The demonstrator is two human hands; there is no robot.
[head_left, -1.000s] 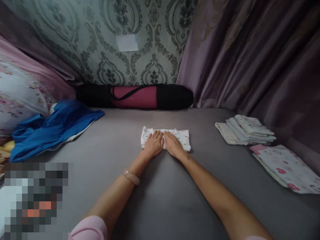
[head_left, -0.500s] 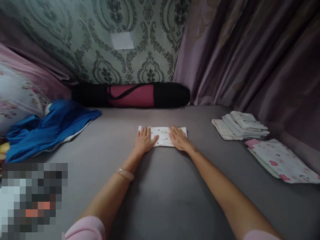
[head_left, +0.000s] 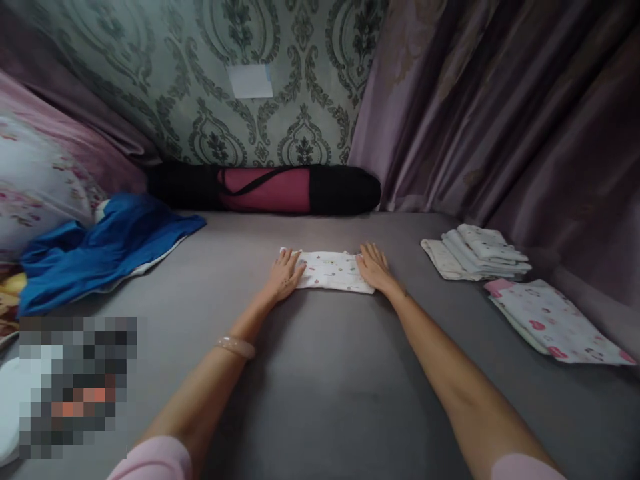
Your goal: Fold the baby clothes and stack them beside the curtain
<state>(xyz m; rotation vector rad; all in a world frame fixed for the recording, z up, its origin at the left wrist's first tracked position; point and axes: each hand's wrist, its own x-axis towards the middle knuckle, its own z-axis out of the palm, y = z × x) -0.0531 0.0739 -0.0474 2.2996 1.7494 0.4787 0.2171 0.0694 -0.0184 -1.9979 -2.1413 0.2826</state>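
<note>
A small white cloth with a tiny print (head_left: 330,272) lies folded in a flat rectangle on the grey sheet (head_left: 320,347). My left hand (head_left: 286,275) rests palm down on its left end, fingers stretched out and pointing away from me. At the opposite end, my right hand (head_left: 375,268) lies flat with its thumb on the cloth's right edge and its fingers spread. Neither hand grips anything. The middle of the cloth shows between them.
Folded cloths (head_left: 487,253) are stacked at the right, with a pink-and-white folded cloth (head_left: 555,320) nearer me. A blue cloth (head_left: 110,240) lies crumpled at the left. Along the wall sits a black and pink roll bag (head_left: 270,190). The lower left is pixelated.
My hands have moved apart: the left slightly left, the right outward to the cloth's right edge. More of the cloth's middle shows. The view has shifted slightly.
</note>
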